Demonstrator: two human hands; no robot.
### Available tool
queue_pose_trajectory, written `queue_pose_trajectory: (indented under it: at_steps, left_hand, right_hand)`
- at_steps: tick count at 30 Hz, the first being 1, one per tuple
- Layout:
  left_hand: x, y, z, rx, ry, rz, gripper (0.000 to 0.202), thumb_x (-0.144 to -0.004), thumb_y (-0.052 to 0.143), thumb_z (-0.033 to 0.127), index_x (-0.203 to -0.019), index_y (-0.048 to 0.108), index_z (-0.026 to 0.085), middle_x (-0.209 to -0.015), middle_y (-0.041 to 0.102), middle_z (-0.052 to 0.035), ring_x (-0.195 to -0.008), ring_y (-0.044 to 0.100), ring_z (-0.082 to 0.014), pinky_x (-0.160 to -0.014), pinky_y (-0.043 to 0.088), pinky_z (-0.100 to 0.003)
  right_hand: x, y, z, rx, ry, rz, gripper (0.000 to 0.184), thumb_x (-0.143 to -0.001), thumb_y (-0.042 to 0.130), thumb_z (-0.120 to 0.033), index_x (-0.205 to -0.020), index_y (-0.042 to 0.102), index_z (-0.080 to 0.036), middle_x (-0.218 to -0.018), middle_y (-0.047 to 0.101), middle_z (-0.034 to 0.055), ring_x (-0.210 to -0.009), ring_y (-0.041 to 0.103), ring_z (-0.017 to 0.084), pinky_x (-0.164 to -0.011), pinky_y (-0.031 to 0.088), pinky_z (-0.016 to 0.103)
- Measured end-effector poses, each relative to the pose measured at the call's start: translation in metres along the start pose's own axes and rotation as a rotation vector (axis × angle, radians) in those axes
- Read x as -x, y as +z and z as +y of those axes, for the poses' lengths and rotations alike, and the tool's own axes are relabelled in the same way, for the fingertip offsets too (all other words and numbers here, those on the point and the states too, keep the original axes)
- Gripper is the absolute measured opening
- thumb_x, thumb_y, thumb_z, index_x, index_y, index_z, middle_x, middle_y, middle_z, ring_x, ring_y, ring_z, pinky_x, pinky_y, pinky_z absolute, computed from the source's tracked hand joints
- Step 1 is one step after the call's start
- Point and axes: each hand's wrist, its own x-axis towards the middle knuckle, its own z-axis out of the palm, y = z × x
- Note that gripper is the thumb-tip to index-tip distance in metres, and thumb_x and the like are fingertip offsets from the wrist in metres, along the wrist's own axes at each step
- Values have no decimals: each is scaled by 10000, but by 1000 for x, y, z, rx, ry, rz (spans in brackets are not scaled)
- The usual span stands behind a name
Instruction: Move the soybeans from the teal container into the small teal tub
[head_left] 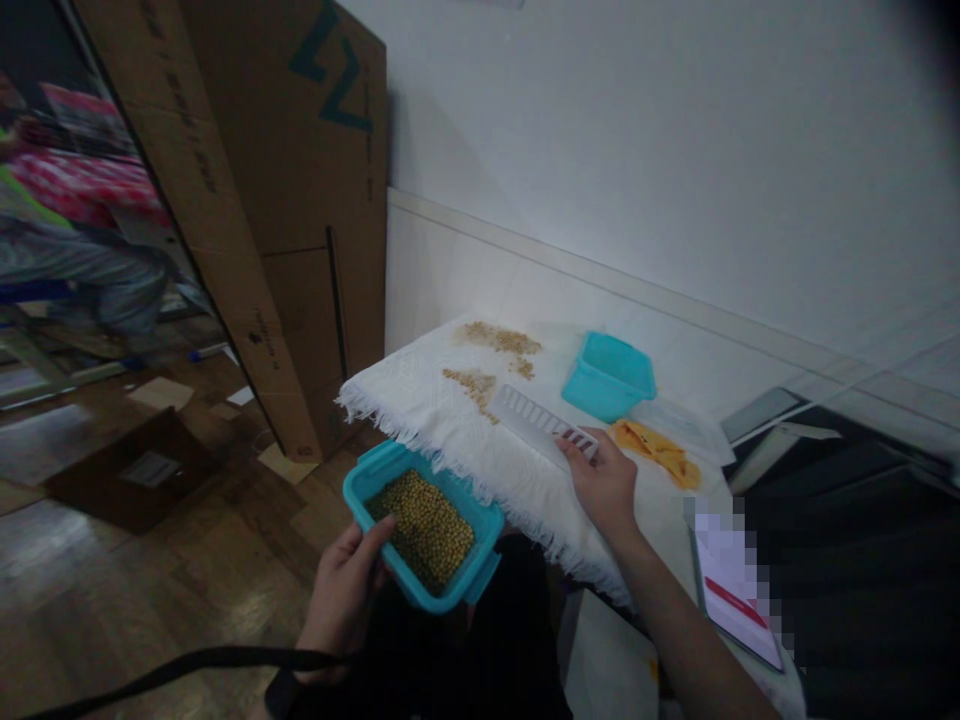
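My left hand (352, 570) grips the near-left rim of a turquoise plastic container (480, 555), thumb over the edge. Soybeans (431, 520), or similar small yellowish beans, lie inside it; the container is held just below the table's fringed edge. Over the white tablecloth (405, 385), my right hand (604, 480) is closed on one end of a pale slotted plastic strip (532, 420). The strip's far end is near a scattered patch of beans (472, 385). Farther back lies a second patch of tan grains (499, 338).
A second turquoise container (607, 375) stands at the back of the table, beside a clear lid (690, 430) and a yellow cloth (656, 455). A tablet-like device (739, 590) lies at the right. A tall cardboard box (300, 200) stands left; beyond it a person sits.
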Motion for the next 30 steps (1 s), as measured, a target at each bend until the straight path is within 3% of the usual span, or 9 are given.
queue_pose_trajectory:
  at_steps: [11, 17, 30]
  left_hand:
    - [-2, -2, -2, 35, -6, -8, 199, -702, 689, 346, -774, 648, 165, -569, 572, 33, -474, 469, -83, -452, 387, -192]
    - [0, -1, 0, 6, 6, -6, 211, -699, 690, 345, -633, 588, 173, -447, 468, 78, -385, 339, -48, -370, 282, -158]
    - [-2, -2, -2, 3, 6, -7, 228, -693, 690, 362, -614, 579, 178, -432, 434, 86, -386, 335, -51, -386, 278, -169]
  right_hand:
    - [-1, -3, -1, -19, 28, 0, 318, -753, 604, -448, -878, 647, -160, -615, 631, -13, -484, 517, 110, -467, 398, 214]
    - [-1, -3, -4, -7, 14, -25, 297, -753, 607, -438, -855, 647, -162, -580, 607, -29, -451, 482, 96, -443, 373, 205]
    - [8, -7, -11, -78, 32, -107, 270, -738, 638, -422, -826, 640, -167, -617, 629, -10, -508, 537, 119, -475, 409, 218]
